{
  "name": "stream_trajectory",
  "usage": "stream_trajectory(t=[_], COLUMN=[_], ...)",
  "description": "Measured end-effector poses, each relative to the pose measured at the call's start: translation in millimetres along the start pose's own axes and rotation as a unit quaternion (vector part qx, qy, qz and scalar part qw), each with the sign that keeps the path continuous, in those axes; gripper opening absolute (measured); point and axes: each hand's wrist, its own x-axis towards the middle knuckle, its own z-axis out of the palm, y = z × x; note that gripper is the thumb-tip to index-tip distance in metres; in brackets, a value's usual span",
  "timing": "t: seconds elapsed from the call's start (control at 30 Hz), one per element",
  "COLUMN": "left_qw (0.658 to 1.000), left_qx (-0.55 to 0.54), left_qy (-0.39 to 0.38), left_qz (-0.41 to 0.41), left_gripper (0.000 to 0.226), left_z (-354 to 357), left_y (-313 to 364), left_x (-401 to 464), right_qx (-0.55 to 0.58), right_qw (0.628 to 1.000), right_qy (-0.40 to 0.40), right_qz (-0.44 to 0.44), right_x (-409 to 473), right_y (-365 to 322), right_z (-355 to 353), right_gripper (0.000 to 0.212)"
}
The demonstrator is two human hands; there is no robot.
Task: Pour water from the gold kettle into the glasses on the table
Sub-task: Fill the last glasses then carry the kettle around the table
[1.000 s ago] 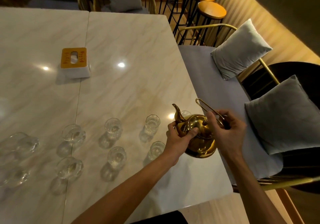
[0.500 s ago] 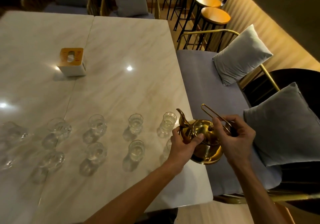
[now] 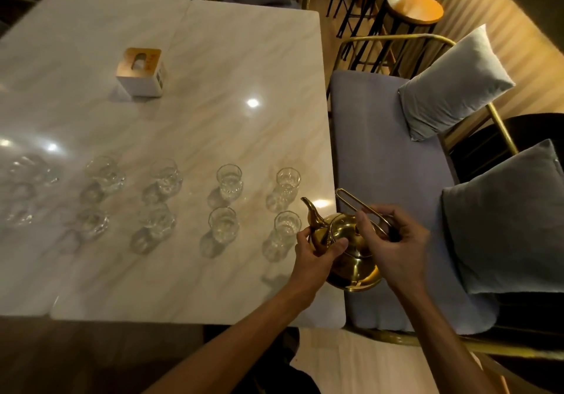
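Gold kettle (image 3: 351,250) sits at the table's (image 3: 213,88) right edge, both hands on it. Right hand (image 3: 393,241) is clenched round the folded-back wire handle (image 3: 363,207); left hand (image 3: 314,253) grips the body just under the spout (image 3: 311,210), thumb across the front. Key relation: spout points up and left, away from the person, w/ the nearest glass (image 3: 285,229) just beside it on the left (next glass (image 3: 287,180) a bit beyond). Kettle's spout-to-handle axis runs left-right, so a tilt leftward should reach the glass. No pour yet, judging by the level body.
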Motion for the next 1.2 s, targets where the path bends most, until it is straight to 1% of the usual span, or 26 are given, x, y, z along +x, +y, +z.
stream_trajectory(t=[0.1,0.17,0.23,0.33,0.37,0.53,0.7,0.9,1.0,1.2], left_qw=[1.000,0.999,0.998,0.996,0.995,0.986,0.979,0.977,0.976,0.970], left_qx=[-0.008,-0.018,-0.029,-0.041,-0.044,-0.050,-0.064,-0.081,-0.087,-0.112], left_qy=[-0.004,-0.011,-0.017,-0.018,-0.018,-0.007,-0.017,-0.023,-0.039,-0.046], left_qz=[-0.015,-0.032,-0.053,-0.079,-0.091,-0.160,-0.193,-0.197,-0.194,-0.212], left_gripper=[0.107,0.102,0.093,0.069,0.065,0.075,0.075,0.085,0.093,0.085], left_z=[-3.2,-6.5,-10.3,-15.0,-16.5,-21.9,-25.9,-24.0,-22.5,-20.0], left_y=[-4.5,-6.2,-8.0,-9.2,-9.6,-12.0,-13.8,-18.1,-16.3,-11.3], left_x=[-7.3,-10.6,-11.1,-10.6,-9.6,-3.8,0.2,6.6,7.9,6.5], right_qx=[0.005,0.009,0.009,0.001,-0.001,-0.047,-0.080,-0.105,-0.125,-0.167], right_qw=[1.000,0.999,0.999,0.997,0.996,0.993,0.988,0.983,0.980,0.973], right_qy=[-0.017,-0.028,-0.040,-0.059,-0.063,-0.081,-0.102,-0.123,-0.127,-0.137], right_qz=[0.016,0.027,0.036,0.050,0.058,0.070,0.078,0.085,0.083,0.077], right_x=[-6.3,-9.1,-10.5,-11.1,-10.9,-8.5,-0.7,9.9,15.6,25.2], right_y=[1.4,1.3,0.6,1.4,1.8,7.3,9.8,4.8,2.4,0.0], right_z=[2.9,6.0,9.6,15.6,18.0,28.5,36.5,41.5,44.6,50.6], right_gripper=[0.026,0.029,0.029,0.025,0.026,0.025,0.023,0.022,0.023,0.026])
